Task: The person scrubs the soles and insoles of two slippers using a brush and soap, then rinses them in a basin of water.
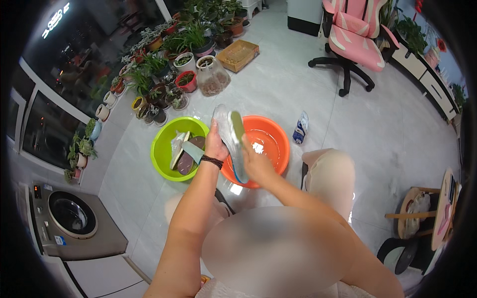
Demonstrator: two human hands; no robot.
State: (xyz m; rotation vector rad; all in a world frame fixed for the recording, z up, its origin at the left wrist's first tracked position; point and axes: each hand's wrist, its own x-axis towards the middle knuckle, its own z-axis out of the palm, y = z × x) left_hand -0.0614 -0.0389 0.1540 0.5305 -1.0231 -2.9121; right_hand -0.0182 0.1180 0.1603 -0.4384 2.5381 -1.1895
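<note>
My left hand (216,144) holds a pale grey shoe insole (228,136) with a blue edge at its heel end, over the left side of an orange basin (286,145) with water in it. In my right hand (259,163) is an olive-green, flat-faced scrubber, probably a brush (237,126), against the insole's right side. Its handle is hidden by the hand. To the left, a lime-green basin (154,154) contains a pale-edged shoe or sole (178,151), dark brown soles (186,162) and a light grey-blue flat piece (193,150), partly behind my left wrist.
A blue-and-white packet (300,128) stands on the tiled floor right of the orange basin. Potted plants (193,35) and a cardboard box (238,55) lie beyond the basins. A pink chair (356,44) is at the back right, a washing machine (74,219) at the left.
</note>
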